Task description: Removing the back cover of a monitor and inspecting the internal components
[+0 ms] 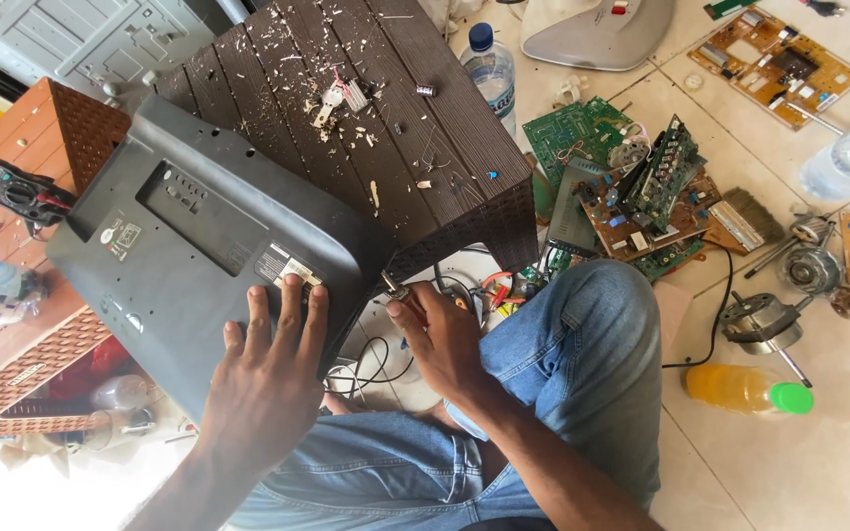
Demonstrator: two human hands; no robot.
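The dark grey monitor back cover (189, 226) is leaning tilted, its long axis running from upper left, beyond the left hand, down toward the person's lap; its vented rear face is pointing up at the camera. The left hand (268, 379) is lying flat on the cover's lower corner, fingers spread and gripping nothing, its fingertips touching a pale sticker (287, 267). Just right of it, the right hand (440, 339) is curling closed around a small tool (395, 290), whose metal tip is pointing up-left toward the cover's edge; the handle is hidden inside the fist, so the tool's kind is hard to tell. Beyond both hands a dark brown stool (386, 118) is carrying pale shavings. Left of the left hand a multimeter (7, 187) is resting on a brown table. Right of the right hand, circuit boards (632, 192) are piling up on the tiled floor, their details too small to read.
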